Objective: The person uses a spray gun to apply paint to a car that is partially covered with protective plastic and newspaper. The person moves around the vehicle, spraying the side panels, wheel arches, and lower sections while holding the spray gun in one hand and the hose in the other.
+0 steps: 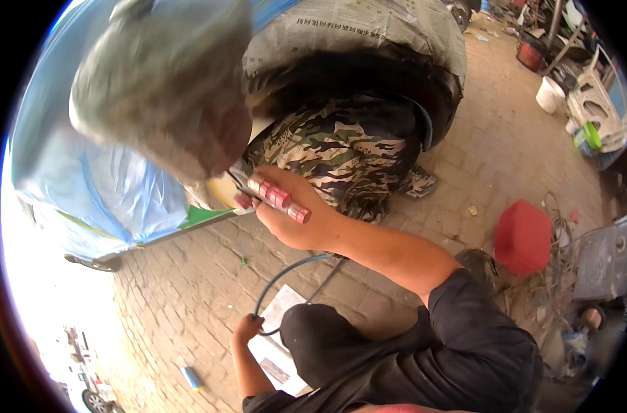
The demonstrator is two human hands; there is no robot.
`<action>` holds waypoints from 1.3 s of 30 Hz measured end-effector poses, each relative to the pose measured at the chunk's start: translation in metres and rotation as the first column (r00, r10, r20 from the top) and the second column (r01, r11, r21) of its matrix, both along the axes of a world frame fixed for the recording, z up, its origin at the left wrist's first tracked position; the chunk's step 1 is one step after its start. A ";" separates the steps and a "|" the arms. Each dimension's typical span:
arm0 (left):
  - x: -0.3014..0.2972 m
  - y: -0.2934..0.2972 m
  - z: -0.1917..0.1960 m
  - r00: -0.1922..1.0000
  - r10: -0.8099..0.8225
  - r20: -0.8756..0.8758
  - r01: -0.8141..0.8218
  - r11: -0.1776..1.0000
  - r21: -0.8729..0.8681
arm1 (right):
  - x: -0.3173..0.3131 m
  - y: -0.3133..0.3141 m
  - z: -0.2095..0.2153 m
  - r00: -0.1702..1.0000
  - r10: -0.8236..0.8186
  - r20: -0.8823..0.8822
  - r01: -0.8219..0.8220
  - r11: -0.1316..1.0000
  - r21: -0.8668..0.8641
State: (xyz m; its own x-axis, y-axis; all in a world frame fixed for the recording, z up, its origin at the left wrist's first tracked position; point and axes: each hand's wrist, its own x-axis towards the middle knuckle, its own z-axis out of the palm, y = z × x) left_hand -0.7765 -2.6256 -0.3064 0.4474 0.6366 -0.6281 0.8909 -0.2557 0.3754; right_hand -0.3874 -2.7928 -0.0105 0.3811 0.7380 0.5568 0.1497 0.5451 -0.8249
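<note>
My right hand (293, 210) is closed around a tool with red knurled knobs (280, 198), held up against the lower side of a masked vehicle. A large blurred grey rounded thing (162, 82) sits above the tool, close to the camera. My left hand (248, 329) grips a thin dark hose (286, 268) that loops up toward the tool. The wheel arch is covered with camouflage cloth (334, 148) and newspaper (341, 31). Blue plastic sheeting (114, 186) covers the body at left.
Brick paving (189, 275) runs underfoot. A paper sheet (280, 313) and a small blue can (192, 378) lie near my knee. At right are a red container (523, 234), tangled cables (554, 275), a white bucket (549, 95) and a green tub (590, 134).
</note>
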 end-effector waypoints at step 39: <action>0.015 -0.008 -0.057 0.968 -0.001 0.252 -0.014 0.998 0.058 | 0.045 -0.061 -0.113 0.486 -0.873 0.036 0.809 0.434 -0.397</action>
State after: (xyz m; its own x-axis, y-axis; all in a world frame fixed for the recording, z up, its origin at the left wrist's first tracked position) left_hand -0.7619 -2.6340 -0.3636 0.5822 0.6722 -0.4573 0.7712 -0.2785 0.5725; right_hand -0.3424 -2.8539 -0.1231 0.9666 0.1108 0.2309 0.2400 -0.0775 -0.9677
